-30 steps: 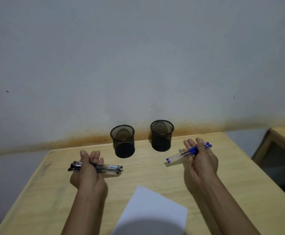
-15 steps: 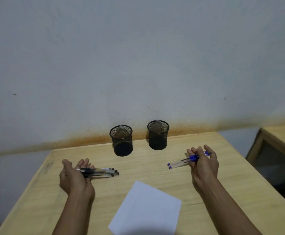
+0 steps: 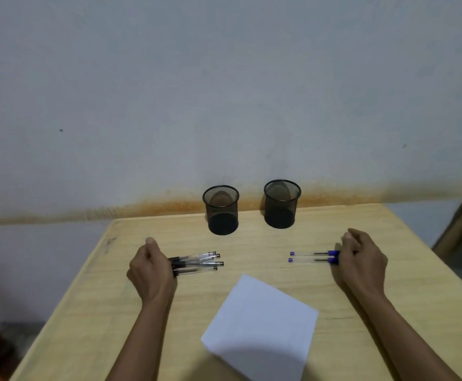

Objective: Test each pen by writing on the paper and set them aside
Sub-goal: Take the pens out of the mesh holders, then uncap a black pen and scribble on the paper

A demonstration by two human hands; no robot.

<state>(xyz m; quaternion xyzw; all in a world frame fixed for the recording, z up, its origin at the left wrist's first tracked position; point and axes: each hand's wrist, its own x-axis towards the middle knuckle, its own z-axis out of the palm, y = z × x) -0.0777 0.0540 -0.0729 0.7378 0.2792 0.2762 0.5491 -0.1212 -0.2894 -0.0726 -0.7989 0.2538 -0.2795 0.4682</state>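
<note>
Three clear black-capped pens (image 3: 197, 263) lie in a loose bundle on the wooden table (image 3: 252, 243), left of centre. My left hand (image 3: 149, 270) rests over their cap ends with the fingers curled around them and the thumb raised. Two clear blue-capped pens (image 3: 311, 257) lie side by side on the right. The curled fingers of my right hand (image 3: 361, 261) hold their blue caps. A white sheet of paper (image 3: 262, 325) lies turned at an angle near the front edge, between my forearms.
Two black mesh pen cups, a left cup (image 3: 220, 210) and a right cup (image 3: 282, 204), stand at the back of the table against the wall. Both look empty. Part of a second wooden table (image 3: 460, 229) shows at the right.
Both hands have lowered towards the table and the pens now lie flat on it. The black pens have fanned out a little. The blue pens now point left, level and parallel.
</note>
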